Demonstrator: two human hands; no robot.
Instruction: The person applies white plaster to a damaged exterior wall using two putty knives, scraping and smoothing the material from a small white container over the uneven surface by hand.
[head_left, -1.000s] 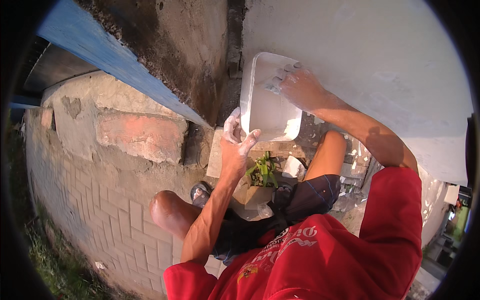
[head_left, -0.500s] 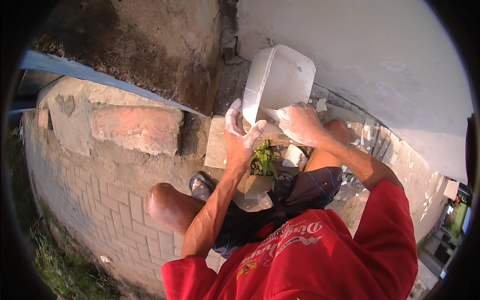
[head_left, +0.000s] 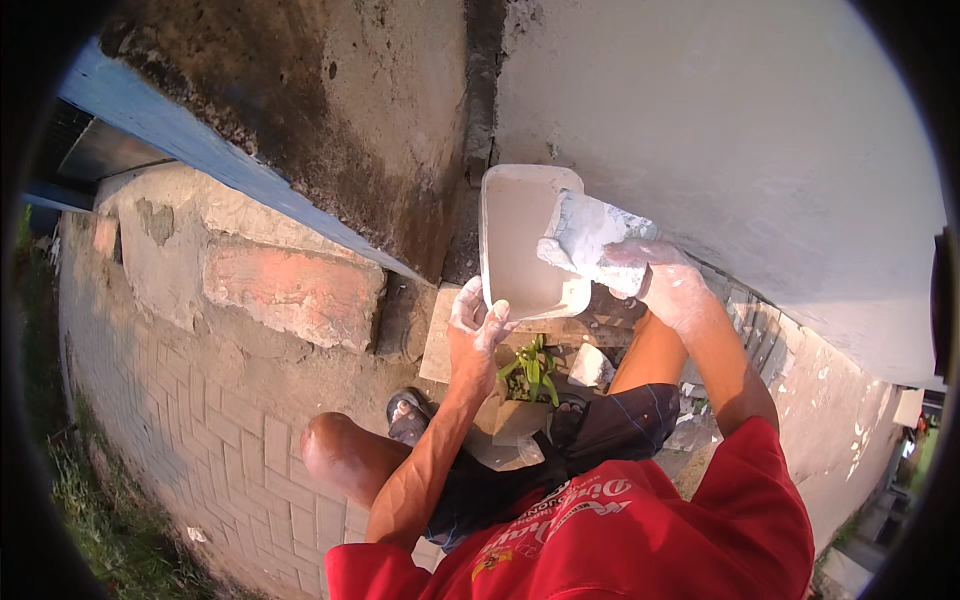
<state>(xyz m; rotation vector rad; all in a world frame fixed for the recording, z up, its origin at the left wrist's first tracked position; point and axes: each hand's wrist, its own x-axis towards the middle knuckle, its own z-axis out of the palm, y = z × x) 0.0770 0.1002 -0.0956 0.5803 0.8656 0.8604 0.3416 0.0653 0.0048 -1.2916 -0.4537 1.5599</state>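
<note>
A white rectangular plastic tub stands tilted in front of me, its inside coated with pale paste or paint. My left hand, smeared white, grips the tub's lower left corner, thumb and fingers at the rim. In my right hand is a flat, white-coated slab with ragged edges, pinched at its right end. The slab overlaps the tub's right rim in this view; its exact kind is hidden by the coating. White residue also covers my right hand.
A pale wall rises on the right, a stained wall on the left. Below the tub are a green plant and a white broken chunk. A brick-patched ledge and paving lie left.
My right hand has come out of the tub and moved right, bringing the white-coated slab into plain view. The tub sits lower in the picture, its inside now facing me more.
</note>
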